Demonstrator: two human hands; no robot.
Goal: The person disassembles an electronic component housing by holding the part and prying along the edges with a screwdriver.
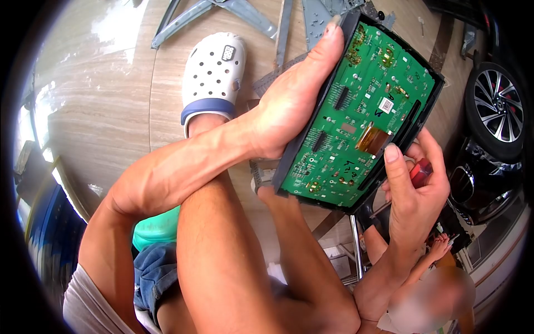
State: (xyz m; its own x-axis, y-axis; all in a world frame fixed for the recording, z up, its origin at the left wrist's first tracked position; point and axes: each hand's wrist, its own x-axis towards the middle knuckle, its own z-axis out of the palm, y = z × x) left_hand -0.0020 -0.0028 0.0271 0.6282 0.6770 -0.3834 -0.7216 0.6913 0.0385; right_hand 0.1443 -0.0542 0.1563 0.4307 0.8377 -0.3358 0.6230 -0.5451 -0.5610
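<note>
A display panel with a green circuit board (364,117) in a black frame is held tilted in front of me. My left hand (295,103) grips the frame's left edge, its thumb along the upper corner and its other fingers hidden beneath. At the opposite edge my right hand (414,186) has its thumb tip near an orange ribbon cable (372,139). Its curled fingers hold a red-handled screwdriver (421,172), mostly covered by the hand. Black pin connectors and a white label (386,105) show on the board.
Grey metal brackets (239,14) lie on the tiled floor (100,83) beyond my white clog (214,72). A car wheel (497,103) and shiny black parts are at the right. Another person's hand (441,246) shows at lower right. Something green (157,231) is beneath me.
</note>
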